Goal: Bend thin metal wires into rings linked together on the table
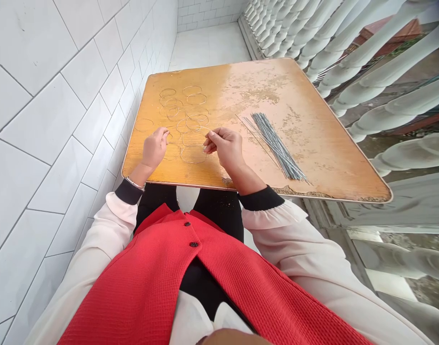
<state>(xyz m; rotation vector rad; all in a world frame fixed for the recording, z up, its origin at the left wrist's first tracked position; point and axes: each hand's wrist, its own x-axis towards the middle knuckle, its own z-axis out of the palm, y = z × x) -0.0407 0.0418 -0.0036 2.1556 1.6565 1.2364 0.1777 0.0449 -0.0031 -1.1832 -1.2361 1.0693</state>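
My right hand (226, 146) is closed in a pinch over the table's near half, with a thin piece of wire (204, 127) at its fingertips. To its left, my left hand (155, 147) has its fingertips pressed together; whatever they hold is too thin to make out. Several thin wire rings (196, 99) lie spread on the yellow left part of the table, some overlapping, beyond and between my hands. Right of my right hand lies a bundle of straight grey wires (276, 146), with a few strands apart on its left side.
The wooden table (334, 167) has a worn, peeling surface and a chipped near edge. A white tiled wall (86, 105) runs close along the left. White balusters (380, 105) line the right side. Pale floor (210, 45) shows beyond the table.
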